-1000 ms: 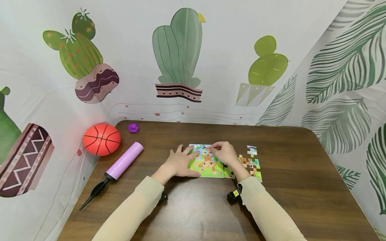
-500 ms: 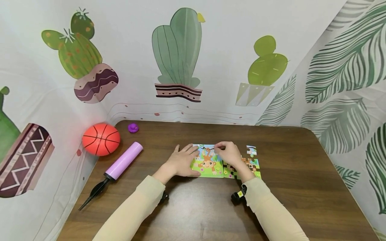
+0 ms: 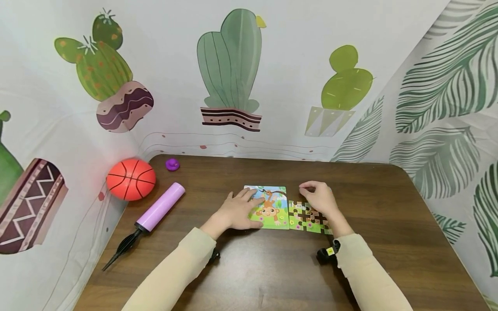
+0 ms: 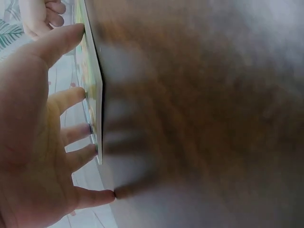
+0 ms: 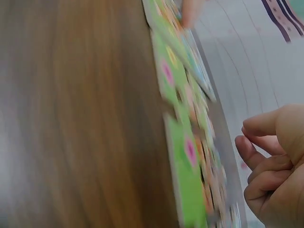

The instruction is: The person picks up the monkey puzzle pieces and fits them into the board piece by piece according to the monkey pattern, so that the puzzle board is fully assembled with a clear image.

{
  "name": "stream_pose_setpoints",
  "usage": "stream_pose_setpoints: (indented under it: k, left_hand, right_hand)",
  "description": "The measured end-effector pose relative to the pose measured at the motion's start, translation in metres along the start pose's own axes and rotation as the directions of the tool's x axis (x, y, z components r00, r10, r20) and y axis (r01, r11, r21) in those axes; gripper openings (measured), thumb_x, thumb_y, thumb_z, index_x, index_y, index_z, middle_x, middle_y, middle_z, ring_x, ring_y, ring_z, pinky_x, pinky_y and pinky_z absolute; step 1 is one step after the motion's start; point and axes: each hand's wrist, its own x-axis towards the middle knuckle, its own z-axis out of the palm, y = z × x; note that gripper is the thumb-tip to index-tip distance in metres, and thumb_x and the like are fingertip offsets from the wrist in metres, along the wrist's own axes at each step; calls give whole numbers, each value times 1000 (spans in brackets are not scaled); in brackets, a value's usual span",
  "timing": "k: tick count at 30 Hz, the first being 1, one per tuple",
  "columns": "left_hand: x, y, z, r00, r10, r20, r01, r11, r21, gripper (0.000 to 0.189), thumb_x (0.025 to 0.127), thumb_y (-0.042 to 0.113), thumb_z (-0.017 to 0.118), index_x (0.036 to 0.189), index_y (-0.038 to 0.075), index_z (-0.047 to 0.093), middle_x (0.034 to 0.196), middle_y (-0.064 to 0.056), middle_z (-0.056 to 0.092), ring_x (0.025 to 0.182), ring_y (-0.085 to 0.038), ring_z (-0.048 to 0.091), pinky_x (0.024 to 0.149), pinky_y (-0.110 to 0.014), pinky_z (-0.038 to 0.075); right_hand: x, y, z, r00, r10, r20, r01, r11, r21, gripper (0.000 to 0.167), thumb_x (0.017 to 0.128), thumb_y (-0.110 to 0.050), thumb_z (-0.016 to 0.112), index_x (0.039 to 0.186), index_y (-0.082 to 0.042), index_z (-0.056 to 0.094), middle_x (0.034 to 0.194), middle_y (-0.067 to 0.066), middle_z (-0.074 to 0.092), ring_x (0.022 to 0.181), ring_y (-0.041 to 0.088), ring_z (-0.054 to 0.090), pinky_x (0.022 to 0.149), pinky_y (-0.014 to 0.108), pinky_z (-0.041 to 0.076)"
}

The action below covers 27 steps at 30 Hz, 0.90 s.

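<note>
Flatly, with fingers spread well apart, the left hand [image 3: 242,212] rests on a picture board [image 3: 274,218], gripping nothing; thumb and three fingertips meet the printed face, while the little finger reaches past the edge to the table [image 3: 249,268]. The board is a thin, stiff rectangle with smooth print and a pale cut edge, showing an orange monkey over bright green grass and blue sky. It lies on the table, in front of the person. Just beside its right edge lie the jigsaw pieces [image 3: 299,222], flat and knobbed, in green, orange and brown, with dark gaps between some of them. Above these hangs the right hand [image 3: 320,198], its fingers curled and the tips of thumb and forefinger together, with nothing visible in the pinch.

The tabletop has a dark brown wood grain and a soft sheen. Near its left side sit a glossy, round red ball [image 3: 131,179] with black lines, a smooth lilac cylindrical pump [image 3: 161,207] tapering into black, and a small, rounded purple toy [image 3: 172,164]. Behind hangs a creased white cloth [image 3: 288,65] with printed pots: a wavy-striped one [image 3: 124,106] holds a spotted cactus [image 3: 103,71], and a banded one [image 3: 231,119] a tall, ribbed cactus [image 3: 231,60].
</note>
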Motion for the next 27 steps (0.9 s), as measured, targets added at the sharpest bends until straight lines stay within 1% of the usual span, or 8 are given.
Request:
stream_pose_setpoints:
  k: [1, 3, 5, 10, 15, 19, 23, 27]
  left_hand:
    - [1, 0, 1, 1000, -4, -3, 4, 1000, 9, 88, 91, 77, 57, 165, 34, 32, 172, -5, 19, 158, -29, 15, 115, -72, 22]
    - [1, 1, 2, 1000, -14, -8, 15, 1000, 25, 92, 88, 81, 56, 164, 35, 32, 172, -4, 19, 158, -29, 15, 115, -72, 22]
    - [2, 3, 2, 1000, -27, -9, 27, 999, 31, 96, 86, 83, 57, 164, 35, 32, 172, -4, 18, 158, -29, 15, 115, -72, 22]
    - [2, 6, 0, 999, -46, -2, 46, 998, 30, 102, 81, 85, 60, 165, 35, 32, 173, -4, 16, 158, -30, 14, 115, -73, 20]
    - [3, 6, 0, 999, -53, 0, 53, 997, 50, 106, 78, 88, 60, 165, 36, 31, 173, -4, 15, 158, -30, 13, 115, -73, 20]
    - [3, 5, 0, 999, -54, 1, 54, 997, 54, 107, 77, 89, 61, 165, 37, 30, 173, -3, 15, 158, -32, 13, 115, -73, 20]
    - [3, 5, 0, 999, -50, 5, 49, 998, 42, 107, 77, 89, 61, 165, 37, 30, 174, -3, 13, 158, -33, 11, 115, -74, 20]
    - [3, 4, 1, 999, -50, 21, 49, 998, 44, 106, 78, 89, 59, 166, 38, 26, 174, -1, 9, 159, -34, 6, 116, -73, 18]
  right_hand:
    - [0, 4, -5, 1000, 16, -14, -17, 1000, -2, 25, 103, -26, 65, 118, -10, 77, 111, 15, 74, 55, 21, 53, 58, 38, 45]
    - [-1, 12, -14, 998, 38, -45, -38, 999, -19, 26, 103, -26, 65, 119, -9, 76, 115, 16, 73, 69, 23, 61, 66, 38, 47]
    - [-3, 19, -23, 995, 71, -77, -73, 997, -18, 27, 103, -27, 66, 119, -8, 76, 116, 16, 73, 79, 25, 65, 67, 38, 48]
    - [-7, 33, -39, 980, 158, -121, -160, 987, -11, 37, 100, -32, 70, 124, -3, 71, 112, 17, 70, 89, 30, 65, 70, 37, 49]
    - [-10, 42, -46, 979, 188, -85, -191, 981, -31, 56, 97, -40, 74, 135, 0, 64, 126, 23, 64, 103, 38, 63, 81, 47, 52]
    - [-10, 46, -49, 979, 195, -62, -199, 978, -67, 67, 94, -45, 76, 139, 1, 59, 133, 27, 59, 115, 44, 58, 93, 57, 48]
    - [-9, 48, -50, 978, 207, -33, -209, 973, -100, 73, 92, -48, 77, 141, 3, 57, 135, 28, 56, 118, 46, 56, 96, 60, 47]
    - [-9, 50, -48, 976, 216, -2, -214, 970, -118, 72, 93, -47, 77, 142, 2, 57, 138, 29, 56, 120, 47, 55, 96, 60, 47]
